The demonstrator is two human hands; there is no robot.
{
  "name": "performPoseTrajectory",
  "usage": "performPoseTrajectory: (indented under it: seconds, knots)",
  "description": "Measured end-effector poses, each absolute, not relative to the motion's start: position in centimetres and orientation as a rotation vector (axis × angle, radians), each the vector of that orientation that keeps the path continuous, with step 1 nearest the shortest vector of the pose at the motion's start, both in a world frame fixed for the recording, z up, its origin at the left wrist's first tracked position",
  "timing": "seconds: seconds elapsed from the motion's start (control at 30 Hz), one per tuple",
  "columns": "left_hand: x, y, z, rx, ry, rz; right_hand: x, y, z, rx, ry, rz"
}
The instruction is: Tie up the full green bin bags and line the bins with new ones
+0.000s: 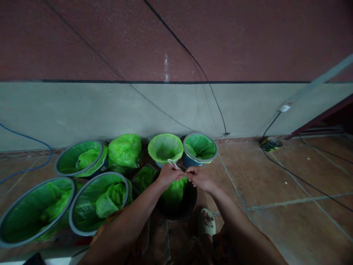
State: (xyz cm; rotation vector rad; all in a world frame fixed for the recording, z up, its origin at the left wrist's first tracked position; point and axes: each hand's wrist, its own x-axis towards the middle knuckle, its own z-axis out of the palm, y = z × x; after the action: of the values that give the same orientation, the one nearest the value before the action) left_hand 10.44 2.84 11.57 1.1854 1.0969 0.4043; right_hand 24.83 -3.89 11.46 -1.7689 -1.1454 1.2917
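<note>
Brown tiled floor [264, 184], with a dark round bin [192, 204] in the near centre.
Inside it sits a translucent green plastic bag [173, 195]. Above, the left hand [168, 175] has fingers pinched on a thin white strip [173, 164]; the right hand [198, 177] has narrowed fingers beside them, hold unclear.
</note>
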Motion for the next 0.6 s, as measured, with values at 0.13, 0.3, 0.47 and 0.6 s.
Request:
performPoseTrajectory:
  seconds: [0.13,0.3,0.47,0.6]
  knots:
    - [10.2,3.0,10.7,1.221,1.082,0.479,25.3,-4.1,11.3,-1.757,-1.214,1.392]
    - [10.0,3.3,9.6,1.738,1.074,0.495,26.2,-3.9,9.2,-1.869,-1.416,1.184]
    - [9.7,3.5,9.8,1.936,1.005,0.500,25.7,-3.7,9.4,-1.984,-1.557,0.994]
    - [9.8,3.5,9.5,1.945,0.960,0.559,25.5,-3.4,9.7,-2.015,-1.488,0.869]
